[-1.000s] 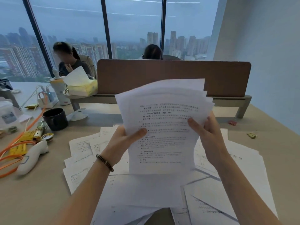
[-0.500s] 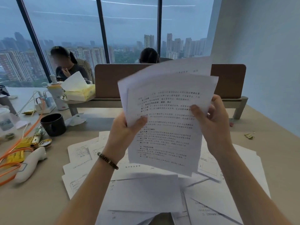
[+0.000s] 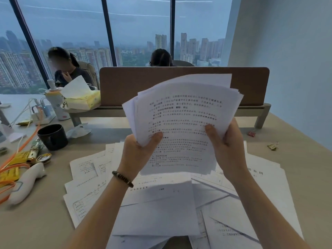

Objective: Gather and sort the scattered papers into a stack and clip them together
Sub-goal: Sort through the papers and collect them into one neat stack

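Note:
I hold a sheaf of printed white papers [image 3: 181,123] upright above the desk, its sheets fanned and uneven at the top. My left hand [image 3: 138,153] grips its lower left edge, thumb on the front page. My right hand [image 3: 226,144] grips the right edge the same way. Under my arms, many loose sheets [image 3: 156,211] lie scattered and overlapping on the beige desk [image 3: 32,225]. A gold binder clip [image 3: 272,146] and a red clip [image 3: 251,133] lie on the desk at the far right.
At the left are a black mug [image 3: 53,137], orange cables [image 3: 12,169], a white handheld device [image 3: 25,184], a power strip and a tissue box [image 3: 84,101]. A brown divider panel [image 3: 125,83] closes the desk's far edge; two people sit behind it. A wall runs along the right.
The sheaf has been lifted from its lower position of a second ago and now sits tilted to the right, sheets more fanned. Both hands kept their grip on it.

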`<state>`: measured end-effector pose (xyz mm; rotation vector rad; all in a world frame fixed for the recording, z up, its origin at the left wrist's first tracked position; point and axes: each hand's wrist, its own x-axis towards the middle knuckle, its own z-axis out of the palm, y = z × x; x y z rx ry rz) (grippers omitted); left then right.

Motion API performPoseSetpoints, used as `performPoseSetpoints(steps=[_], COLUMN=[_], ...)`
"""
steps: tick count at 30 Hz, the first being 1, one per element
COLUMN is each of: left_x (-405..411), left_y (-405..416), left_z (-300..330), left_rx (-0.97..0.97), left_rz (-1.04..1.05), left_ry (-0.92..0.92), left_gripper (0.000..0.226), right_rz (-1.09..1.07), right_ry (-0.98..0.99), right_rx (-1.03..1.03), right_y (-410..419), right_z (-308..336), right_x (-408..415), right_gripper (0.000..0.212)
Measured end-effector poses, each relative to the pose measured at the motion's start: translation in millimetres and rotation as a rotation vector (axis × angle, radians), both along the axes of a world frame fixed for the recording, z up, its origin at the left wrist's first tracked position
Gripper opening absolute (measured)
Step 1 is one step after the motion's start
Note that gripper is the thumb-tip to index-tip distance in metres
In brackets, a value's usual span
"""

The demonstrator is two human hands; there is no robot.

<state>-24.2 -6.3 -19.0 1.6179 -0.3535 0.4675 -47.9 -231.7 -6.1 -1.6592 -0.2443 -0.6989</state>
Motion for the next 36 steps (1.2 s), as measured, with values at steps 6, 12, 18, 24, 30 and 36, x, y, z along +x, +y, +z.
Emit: performPoseSetpoints(steps=[6,12,18,24,30,36], left_x=[-0.4,6.7,9.1,9.5,5.6,11.4], left_y=[-2.2,3.8,6.6,5.8,6.7,5.4], left_z=[-34.9,-22.8,-36.4,-23.3,-46.5,-30.0], left_rx=[-0.151,-0.166,-0.109,-0.150,-0.078,0.122], left_rz=[-0.080,-0.148,-0.159,-0.110,-0.156,-0.117], left_ry=[0.210,0.261,0.370,0.284,0.385,0.395], left_gripper=[0.025,0.023,0.024,0.020,0.025,0.012], right_rz=[0.085,0.052,0.088,0.047,0.125,-0.005], right_ry=[0.171,0.158,0.300,0.198,0.339,0.410], right_rx=[0.028,0.039,0.047,0.067,0.091,-0.059], right_y=[4.3,-1.0,1.5,3.1,4.9,-0.3], right_z=[-57.7,-55.6,-85.3,-60.6,-101.8,-83.0], right_x=[1.9,10.4,18.6,21.1,7.7,9.1], right_gripper=[0.022,0.033,0.040,0.021,0.021,0.009])
